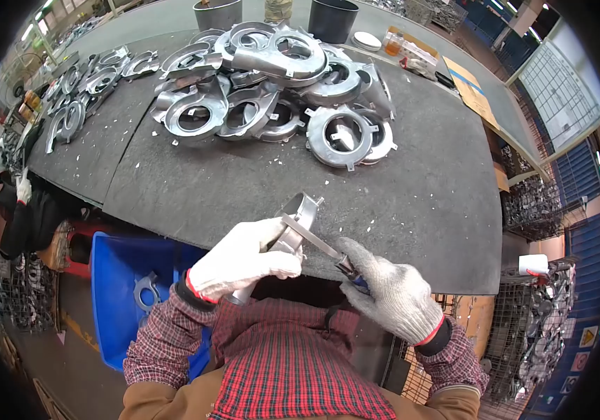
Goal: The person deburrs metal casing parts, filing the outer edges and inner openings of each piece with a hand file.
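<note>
My left hand (247, 257), in a white knit glove, is closed around a silver metal casting (303, 210) with a curved rim, held on edge above the table's front edge. My palm and fingers cover much of it. In my gloved right hand (394, 290) is a flat file (314, 240), gripped by its dark blue handle. The blade points up and left, and its tip lies against the casting near my left fingers. Beyond my hands, a heap of similar ring-shaped castings (293, 59) rests on the dark table (244, 182).
More castings (76, 87) lie at the table's left. A blue bin (107, 308) with a casting inside stands below my left arm. Two buckets (331, 19) are at the back. Wire cages (524, 336) hold metal parts on the right. Another person's gloved hand (24, 187) is at far left.
</note>
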Tool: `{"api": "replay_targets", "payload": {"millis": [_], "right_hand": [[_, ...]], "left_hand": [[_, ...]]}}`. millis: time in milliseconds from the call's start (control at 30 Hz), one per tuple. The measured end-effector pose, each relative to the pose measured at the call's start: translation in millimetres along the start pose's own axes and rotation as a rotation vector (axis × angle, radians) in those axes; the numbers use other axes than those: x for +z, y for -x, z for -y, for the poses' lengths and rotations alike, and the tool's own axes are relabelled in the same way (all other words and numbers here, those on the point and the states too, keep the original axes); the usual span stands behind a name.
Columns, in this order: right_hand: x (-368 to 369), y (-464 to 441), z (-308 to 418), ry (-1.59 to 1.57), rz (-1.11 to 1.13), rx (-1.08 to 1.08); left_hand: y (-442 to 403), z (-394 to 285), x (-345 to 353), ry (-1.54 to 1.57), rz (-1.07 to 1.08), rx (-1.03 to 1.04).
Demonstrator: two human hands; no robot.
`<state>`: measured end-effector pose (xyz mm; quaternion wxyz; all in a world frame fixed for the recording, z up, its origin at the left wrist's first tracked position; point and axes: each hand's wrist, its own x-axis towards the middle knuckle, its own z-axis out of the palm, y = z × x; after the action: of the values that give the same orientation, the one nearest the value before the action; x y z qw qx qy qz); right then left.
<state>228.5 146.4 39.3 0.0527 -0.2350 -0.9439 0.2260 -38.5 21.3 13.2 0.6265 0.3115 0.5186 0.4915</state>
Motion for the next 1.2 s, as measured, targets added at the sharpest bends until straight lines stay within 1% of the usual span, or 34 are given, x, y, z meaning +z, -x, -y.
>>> {"api": "replay_targets", "payload": {"millis": [33,67,100,133,167,233,267,300,367,400,433,500,533,567,600,633,700,733,767,800,833,867,900,933,967,1000,1033,1067,1100,1133,1167,1200], "right_hand": [[-3.1,0.7,-1.4,-0.006,0.006,-0.003],[-7.8,0.5,-2.7,0.052,0.015,-0.033],[-10.5,0.3,-3.2,0.111,0.023,-0.062],[-10.7,0.4,-3.0,0.097,-0.005,-0.081],[-11.6,0.2,0.6,0.094,-0.002,-0.084],[-13.2,0.7,8.9,0.227,0.047,-0.101],[-13.0,2.3,8.2,0.224,0.044,-0.096],[-13.5,3.4,6.3,0.237,0.043,-0.099],[-11.7,5.4,5.8,0.243,0.046,-0.099],[-10.2,7.1,6.7,0.259,0.061,-0.111],[-9.9,7.3,7.0,0.278,0.073,-0.126],[-12.3,8.4,8.8,0.294,0.066,-0.136],[-16.5,7.0,6.3,0.293,0.059,-0.109],[-20.8,6.0,5.5,0.291,0.056,-0.086],[-25.0,4.0,7.5,0.251,0.117,-0.066],[-26.5,1.2,5.4,0.253,0.115,-0.07],[-28.1,-0.5,-1.8,-0.314,0.294,-0.031],[-25.0,-0.4,-8.7,-0.312,0.293,-0.031],[-19.0,-1.3,-18.8,-0.464,0.352,-0.079],[-14.9,-3.7,-26.9,-0.614,0.415,-0.129],[-12.1,-4.8,-30.4,-0.612,0.421,-0.133],[-8.5,-4.4,-32.3,-0.639,0.427,-0.139],[-6.8,-4.7,-33.0,-0.663,0.431,-0.146],[-8.0,-3.7,-29.4,-0.662,0.433,-0.149],[-10.6,-2.2,-22.6,-0.556,0.404,-0.085],[-11.6,-2.2,-17.6,-0.446,0.373,-0.023],[-8.9,-1.9,-14.1,-0.443,0.373,-0.024],[-4.6,-0.9,-10.6,-0.323,0.256,-0.074],[-0.4,-0.4,-8.4,-0.202,0.138,-0.123],[4.5,-0.5,-8.6,-0.118,0.058,-0.156],[2.9,-1.6,-3.6,-0.117,0.055,-0.152],[-1.7,-3.0,3.3,-0.072,0.134,-0.05]], "left_hand": [[0.8,-0.8,-3.2,0.047,0.003,-0.024],[1.1,-3.2,-6.3,0.046,-0.003,-0.026],[1.6,-6.5,-8.7,0.027,0.028,-0.081],[2.3,-9.2,-10.0,0.011,0.059,-0.136],[2.6,-13.0,-10.5,0.013,0.054,-0.138],[2.1,-19.5,-9.6,-0.014,0.113,-0.148],[2.1,-14.2,-11.8,0.018,0.161,-0.139],[2.7,-16.5,-12.1,0.015,0.164,-0.141],[5.8,-21.4,-11.9,-0.107,0.199,-0.11],[4.8,-17.5,-13.7,-0.001,0.184,-0.162],[4.1,-19.6,-15.1,-0.001,0.183,-0.163],[2.7,-25.9,-16.6,-0.235,0.195,-0.206],[2.9,-25.8,-14.9,-0.238,0.202,-0.208],[5.0,-23.7,-11.9,-0.127,0.156,-0.186],[6.5,-22.7,-9.8,-0.019,0.106,-0.159],[7.3,-21.7,-8.3,-0.02,0.103,-0.154],[10.0,-18.1,-5.5,-0.01,0.06,-0.056],[10.3,-12.8,-6.8,0.117,0.075,-0.005],[8.8,-4.7,-8.7,0.119,0.076,0.0],[6.5,3.5,-10.2,0.158,0.094,0.057],[6.4,8.5,-11.3,0.197,0.11,0.11],[7.0,10.2,-12.8,0.199,0.105,0.109],[6.3,9.3,-14.1,-0.094,0.061,0.219],[6.1,8.9,-14.4,-0.386,0.016,0.323],[6.7,6.6,-12.2,-0.387,0.014,0.325],[7.2,2.1,-8.2,-0.622,-0.055,0.364],[8.0,-0.8,-5.5,-0.856,-0.126,0.398],[8.5,-2.0,-5.5,-0.908,-0.123,0.402],[7.0,0.4,-4.9,-0.908,-0.121,0.404],[4.7,5.5,-3.6,-0.657,-0.168,0.292],[3.2,8.7,-1.7,-0.405,-0.211,0.177],[3.3,5.8,1.3,-0.408,-0.206,0.179]]}}
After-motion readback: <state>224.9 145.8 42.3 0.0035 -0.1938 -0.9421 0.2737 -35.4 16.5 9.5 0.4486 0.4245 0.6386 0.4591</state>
